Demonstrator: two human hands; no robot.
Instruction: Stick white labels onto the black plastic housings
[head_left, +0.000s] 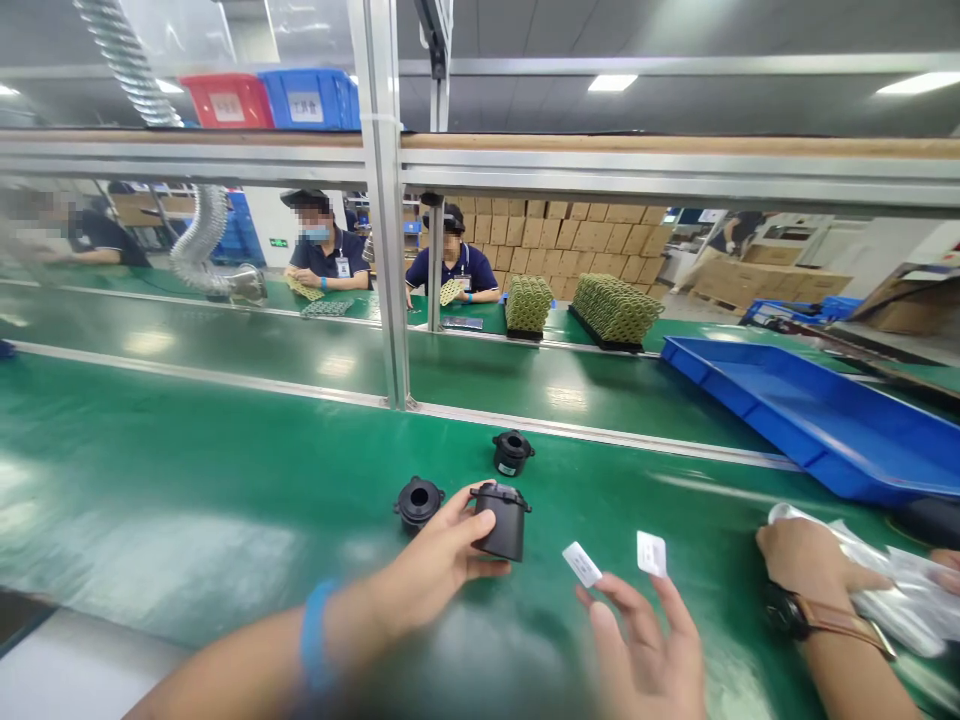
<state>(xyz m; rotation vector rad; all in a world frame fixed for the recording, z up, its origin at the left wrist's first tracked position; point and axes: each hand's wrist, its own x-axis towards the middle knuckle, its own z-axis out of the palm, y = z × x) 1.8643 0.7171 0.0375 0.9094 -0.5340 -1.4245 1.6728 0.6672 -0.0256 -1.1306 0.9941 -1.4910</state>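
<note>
Left hand [439,550] curled round black cup [504,525] | right hand [651,640] loosely spread, two stickers [651,553] at fingertips, print unreadable

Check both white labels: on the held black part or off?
Off: the right hand has both labels on its fingertips, apart from the black part.

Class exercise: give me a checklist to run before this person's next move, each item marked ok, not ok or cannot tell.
1. Left hand grips a black housing: ok.
2. Right hand carries two white labels: ok.
3. Label on held housing's visible side: not ok, none shows.
4. Farthest housing labelled: ok, on its side.
5. Carried labels' print readable: cannot tell, too small.
6. Co-worker's hand clear of the housings: ok, at the plastic bags.
</note>
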